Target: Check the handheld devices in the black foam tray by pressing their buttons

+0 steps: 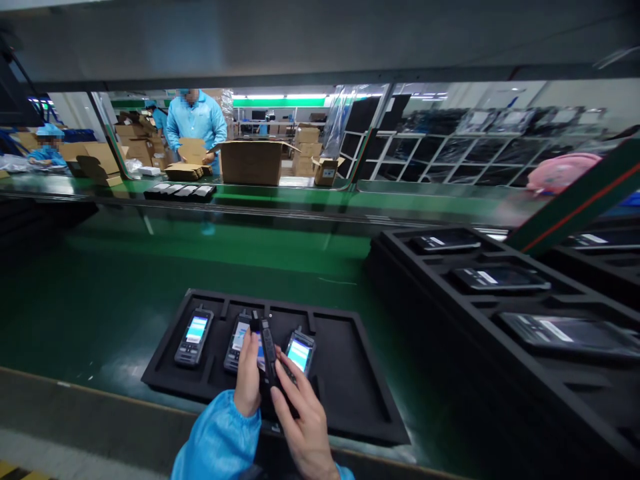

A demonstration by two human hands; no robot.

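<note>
Between both hands I hold a black handheld radio (269,350), turned on edge above a black foam tray (350,380). My left hand (249,377) is closed around its left side. The fingers of my right hand (304,413) press against its other side. In the tray lie three more radios with lit screens and stub antennas: a left one (195,335), a middle one (237,341) partly behind my left hand, and a right one (302,349) partly behind my right fingers.
At the right rises a stack of black foam trays (425,333) holding dark-screened devices (565,333). A slanted green post (580,193) stands behind it. Across the green bench (125,267), a co-worker in blue (196,127) handles cardboard near a large open box (251,163). A shelf (320,40) hangs overhead.
</note>
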